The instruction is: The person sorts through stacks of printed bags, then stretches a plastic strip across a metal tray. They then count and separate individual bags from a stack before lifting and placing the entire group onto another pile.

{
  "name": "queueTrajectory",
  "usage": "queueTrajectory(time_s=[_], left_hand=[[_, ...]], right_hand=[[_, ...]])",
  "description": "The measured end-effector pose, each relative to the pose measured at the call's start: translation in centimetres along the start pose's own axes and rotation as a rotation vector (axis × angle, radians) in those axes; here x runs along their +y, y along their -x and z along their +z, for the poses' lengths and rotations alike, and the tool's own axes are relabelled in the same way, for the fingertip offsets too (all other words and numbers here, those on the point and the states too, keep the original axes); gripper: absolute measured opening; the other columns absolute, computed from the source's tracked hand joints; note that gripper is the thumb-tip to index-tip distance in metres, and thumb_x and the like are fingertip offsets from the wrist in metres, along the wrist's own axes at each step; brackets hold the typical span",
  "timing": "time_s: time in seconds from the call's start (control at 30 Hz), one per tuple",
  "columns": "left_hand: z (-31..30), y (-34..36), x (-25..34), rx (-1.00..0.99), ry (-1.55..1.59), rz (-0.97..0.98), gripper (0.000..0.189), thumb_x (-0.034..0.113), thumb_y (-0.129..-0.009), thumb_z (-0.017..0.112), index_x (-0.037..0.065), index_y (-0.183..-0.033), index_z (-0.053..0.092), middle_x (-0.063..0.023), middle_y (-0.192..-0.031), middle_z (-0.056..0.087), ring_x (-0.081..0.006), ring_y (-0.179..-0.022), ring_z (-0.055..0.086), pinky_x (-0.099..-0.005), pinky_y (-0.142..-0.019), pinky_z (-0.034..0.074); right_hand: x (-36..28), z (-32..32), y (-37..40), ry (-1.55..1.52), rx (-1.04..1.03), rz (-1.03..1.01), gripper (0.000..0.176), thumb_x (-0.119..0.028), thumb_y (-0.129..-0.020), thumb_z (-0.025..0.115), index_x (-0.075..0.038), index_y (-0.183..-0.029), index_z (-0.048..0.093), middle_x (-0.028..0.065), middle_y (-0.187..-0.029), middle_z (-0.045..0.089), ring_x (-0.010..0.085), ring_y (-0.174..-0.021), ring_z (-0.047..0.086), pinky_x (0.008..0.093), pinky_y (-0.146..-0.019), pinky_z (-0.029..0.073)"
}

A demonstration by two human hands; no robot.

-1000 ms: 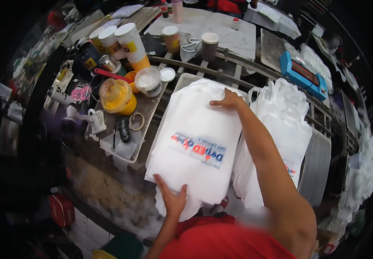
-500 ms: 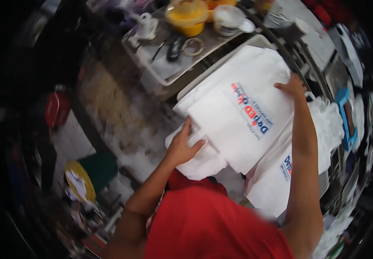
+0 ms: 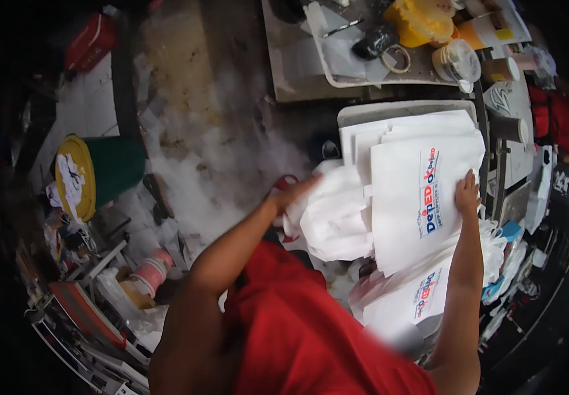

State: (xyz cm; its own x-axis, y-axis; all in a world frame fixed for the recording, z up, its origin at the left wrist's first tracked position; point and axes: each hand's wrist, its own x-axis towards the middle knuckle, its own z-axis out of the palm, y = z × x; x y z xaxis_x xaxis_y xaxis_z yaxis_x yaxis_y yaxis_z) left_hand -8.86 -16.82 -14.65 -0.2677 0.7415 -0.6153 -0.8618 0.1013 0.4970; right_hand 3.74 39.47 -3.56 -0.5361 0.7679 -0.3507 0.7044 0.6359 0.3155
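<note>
A stack of white printed bags (image 3: 399,204) lies on a flat board, its blue and red lettering running up the top bag. My right hand (image 3: 468,193) rests on the right edge of that bag, fingers stretched out over the fabric. My left hand (image 3: 294,196), somewhat blurred, reaches to a loose white bundle of folded bag material (image 3: 337,220) that sticks out on the stack's left side. Its fingers look extended rather than wrapped around anything. Closer to my body sits a second pile of printed bags (image 3: 403,299), partly behind my right forearm.
Beyond the stack, a table (image 3: 297,82) carries a tape roll (image 3: 396,59), a yellow tub (image 3: 419,23) and a clear-lidded container (image 3: 456,60). At left a green bin (image 3: 117,168) with a yellow rim lies tilted. White scraps litter the floor.
The camera view has turned, so the stack appears more upright and further right. My left hand has shifted toward the loose bundle's far side; my right hand still touches the top bag's edge.
</note>
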Motion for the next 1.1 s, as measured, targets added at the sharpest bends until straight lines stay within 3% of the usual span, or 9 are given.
queueTrajectory(time_s=[0.1,0.17,0.23,0.43,0.6,0.67,0.83,1.0,1.1], left_hand=[[10.7,10.2,6.5,-0.202,-0.342,0.368,0.087,0.048,-0.097,0.071,-0.001,-0.158,0.033,-0.0155,-0.15,0.049,-0.0279,-0.132,0.054,-0.043,-0.112,0.044],[15.5,11.9,6.5,-0.284,-0.371,0.654,0.095,0.029,-0.091,0.078,-0.002,-0.162,0.022,-0.0217,-0.164,0.026,-0.0341,-0.141,0.045,-0.0435,-0.117,0.04],[18.2,11.6,6.7,-0.401,-0.53,0.845,0.095,0.03,-0.087,0.08,-0.001,-0.161,0.028,-0.0271,-0.164,0.02,-0.0418,-0.145,0.037,-0.0479,-0.119,0.037],[21.3,12.3,6.5,-0.284,-0.74,0.935,0.087,0.036,-0.084,0.078,0.002,-0.156,0.041,-0.033,-0.161,0.022,-0.0499,-0.148,0.026,-0.0534,-0.119,0.034],[21.3,14.0,7.5,-0.178,-0.845,0.974,0.066,0.04,-0.088,0.075,0.002,-0.139,0.058,-0.028,-0.151,0.042,-0.0413,-0.134,0.045,-0.0495,-0.109,0.044],[20.6,15.6,8.9,-0.105,-0.967,0.99,0.042,0.039,-0.088,0.076,0.004,-0.11,0.068,-0.0165,-0.12,0.065,-0.031,-0.109,0.062,-0.0428,-0.094,0.052],[13.8,16.8,13.8,0.061,-0.99,1.055,0.027,0.027,-0.089,0.079,0.008,-0.077,0.064,-0.0046,-0.075,0.066,-0.0245,-0.071,0.066,-0.0349,-0.076,0.056],[10.5,12.5,20.1,0.392,-0.937,1.036,0.029,0.02,-0.087,0.081,0.001,-0.106,0.07,-0.0149,-0.105,0.072,-0.0318,-0.097,0.072,-0.0386,-0.083,0.056],[12.6,7.8,20.4,0.334,-0.955,0.886,0.053,0.024,-0.088,0.082,0.0,-0.131,0.062,-0.0221,-0.133,0.063,-0.0367,-0.122,0.063,-0.043,-0.098,0.053]], right_hand=[[0.3,0.3,0.1,0.026,0.03,-0.017,0.069,-0.048,-0.105,0.025,-0.025,-0.169,0.012,0.0054,-0.174,0.021,0.0423,-0.158,0.021,0.0732,-0.12,0.015],[0.0,-0.5,0.3,0.021,0.033,-0.024,0.07,-0.048,-0.104,0.025,-0.023,-0.168,0.013,0.006,-0.174,0.022,0.0427,-0.157,0.022,0.0725,-0.12,0.016],[0.6,-0.4,0.4,0.031,0.038,-0.023,0.069,-0.047,-0.104,0.025,-0.023,-0.168,0.013,0.0061,-0.174,0.022,0.0427,-0.157,0.022,0.0724,-0.12,0.016],[0.8,0.0,0.2,0.035,0.042,-0.025,0.069,-0.047,-0.104,0.026,-0.023,-0.168,0.014,0.0062,-0.173,0.022,0.0427,-0.157,0.022,0.0722,-0.12,0.016],[0.9,0.2,0.3,0.016,0.041,-0.016,0.069,-0.047,-0.104,0.026,-0.023,-0.168,0.015,0.0063,-0.173,0.022,0.0428,-0.157,0.022,0.0719,-0.121,0.016],[1.0,0.7,0.5,-0.003,0.042,-0.01,0.069,-0.047,-0.104,0.026,-0.023,-0.168,0.015,0.0063,-0.173,0.022,0.0428,-0.157,0.022,0.0719,-0.121,0.016],[0.6,0.3,0.0,-0.05,0.071,-0.017,0.069,-0.047,-0.104,0.026,-0.023,-0.168,0.016,0.0064,-0.173,0.022,0.0429,-0.157,0.023,0.0716,-0.121,0.016],[0.1,-0.8,1.5,-0.181,0.243,-0.036,0.073,-0.048,-0.1,0.046,-0.02,-0.165,0.028,0.0095,-0.168,0.034,0.0428,-0.151,0.034,0.0688,-0.117,0.027],[1.1,-5.4,1.5,-0.378,0.108,0.069,0.109,-0.069,-0.079,0.073,0.002,-0.155,0.041,0.0291,-0.15,0.053,0.0429,-0.14,0.051,0.0469,-0.118,0.038]])
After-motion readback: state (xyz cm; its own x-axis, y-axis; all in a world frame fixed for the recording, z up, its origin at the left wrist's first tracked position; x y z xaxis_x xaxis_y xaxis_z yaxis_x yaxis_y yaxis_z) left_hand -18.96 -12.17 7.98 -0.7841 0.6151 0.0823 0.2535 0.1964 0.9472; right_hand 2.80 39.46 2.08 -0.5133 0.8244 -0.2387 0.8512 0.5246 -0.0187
